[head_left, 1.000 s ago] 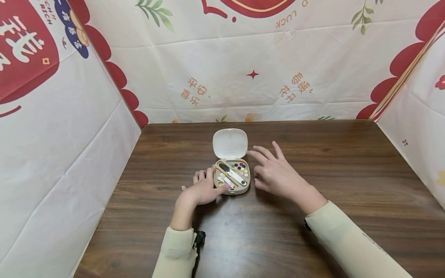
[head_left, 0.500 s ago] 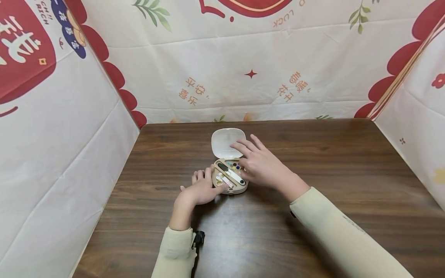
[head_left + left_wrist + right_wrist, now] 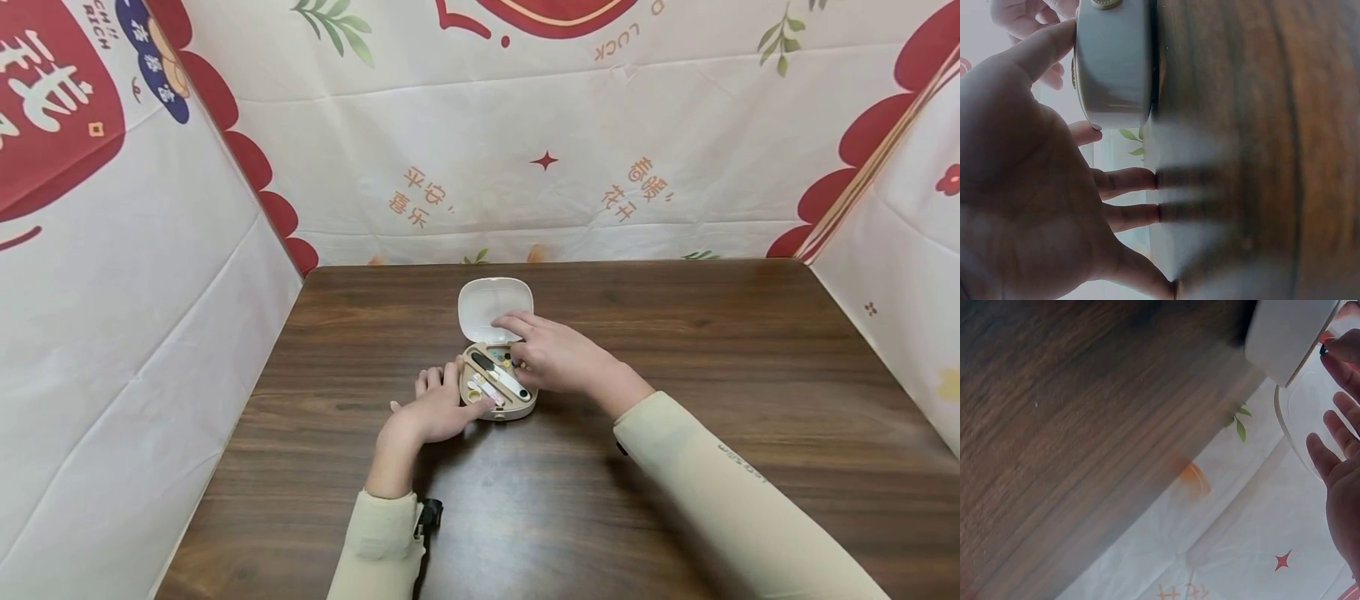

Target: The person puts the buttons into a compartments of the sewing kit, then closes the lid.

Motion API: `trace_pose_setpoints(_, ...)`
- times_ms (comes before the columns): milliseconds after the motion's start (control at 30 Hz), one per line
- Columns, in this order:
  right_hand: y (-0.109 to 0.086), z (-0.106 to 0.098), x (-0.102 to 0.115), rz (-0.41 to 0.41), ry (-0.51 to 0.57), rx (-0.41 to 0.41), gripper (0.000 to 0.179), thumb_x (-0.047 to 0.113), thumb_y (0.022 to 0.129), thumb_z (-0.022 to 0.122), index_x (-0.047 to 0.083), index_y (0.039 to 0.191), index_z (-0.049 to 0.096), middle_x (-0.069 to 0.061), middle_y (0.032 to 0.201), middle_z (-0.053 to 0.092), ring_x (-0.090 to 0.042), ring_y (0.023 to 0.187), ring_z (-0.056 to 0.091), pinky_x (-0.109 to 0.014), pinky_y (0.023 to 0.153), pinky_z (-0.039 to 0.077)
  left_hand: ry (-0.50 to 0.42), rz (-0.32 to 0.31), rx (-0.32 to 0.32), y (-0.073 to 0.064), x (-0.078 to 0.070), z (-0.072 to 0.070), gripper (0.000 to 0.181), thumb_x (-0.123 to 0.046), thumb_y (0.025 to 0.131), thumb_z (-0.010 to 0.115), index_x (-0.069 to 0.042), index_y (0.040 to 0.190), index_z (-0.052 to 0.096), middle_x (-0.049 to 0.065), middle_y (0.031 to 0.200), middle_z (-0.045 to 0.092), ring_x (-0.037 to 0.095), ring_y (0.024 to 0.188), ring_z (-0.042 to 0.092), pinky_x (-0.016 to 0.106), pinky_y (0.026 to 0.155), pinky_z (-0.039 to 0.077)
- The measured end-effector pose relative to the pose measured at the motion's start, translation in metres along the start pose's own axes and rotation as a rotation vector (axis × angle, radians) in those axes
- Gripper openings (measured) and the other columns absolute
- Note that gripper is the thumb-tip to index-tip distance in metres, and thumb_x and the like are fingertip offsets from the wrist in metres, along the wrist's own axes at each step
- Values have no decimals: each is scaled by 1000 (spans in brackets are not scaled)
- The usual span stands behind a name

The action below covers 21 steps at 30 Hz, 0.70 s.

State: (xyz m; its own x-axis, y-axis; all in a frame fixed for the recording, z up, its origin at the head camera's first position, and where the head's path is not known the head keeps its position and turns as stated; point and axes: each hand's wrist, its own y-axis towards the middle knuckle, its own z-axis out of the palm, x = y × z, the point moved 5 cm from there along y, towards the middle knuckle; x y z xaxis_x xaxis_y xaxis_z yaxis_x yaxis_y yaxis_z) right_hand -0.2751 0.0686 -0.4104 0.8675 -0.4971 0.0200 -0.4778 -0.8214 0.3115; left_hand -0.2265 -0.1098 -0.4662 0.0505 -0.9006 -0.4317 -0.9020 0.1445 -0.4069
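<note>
An open sewing kit box [image 3: 517, 413] lies on the table, its clear-white lid [image 3: 480, 304] tipped back. In its beige tray are a long black-and-white tool [image 3: 501, 377], a gold-coloured ring [image 3: 474, 397] and several small coloured buttons, partly hidden by my right hand. My left hand [image 3: 435, 412] rests at the box's left side, thumb straight on the front rim, index fingertip by the side; other fingertips stand on the table in the left wrist view. My right hand [image 3: 558, 357] is over the button compartment, thumb and index finger pinching a small dark button [image 3: 1324, 349].
The brown wooden table [image 3: 697, 350] reaches back to a white printed cloth [image 3: 337, 167], which also hangs at the left and right sides. The raised lid stands behind the tray, close to my right fingers.
My right hand has moved left from beside the box to over the button compartment, and its thumb and index finger have come together. My left hand and the box have stayed put.
</note>
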Motion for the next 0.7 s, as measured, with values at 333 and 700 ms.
trace_pose_setpoints(333,1,-1,-1,24,-5,49,4,9,74,73,12,77,72,-13,140,53,-30,129,50,-41,106,45,-5,-1,-7,1,0,0,98,-81,83,46,-32,158,6,14,161,17,34,153,3,86,99,8)
trace_pose_setpoints(700,-4,-19,-9,36,-15,-35,4,9,81,74,12,81,71,-15,137,54,-33,124,53,-44,101,48,-2,5,-6,-1,-2,-1,98,-80,83,46,-31,158,6,15,162,15,36,153,2,86,98,8)
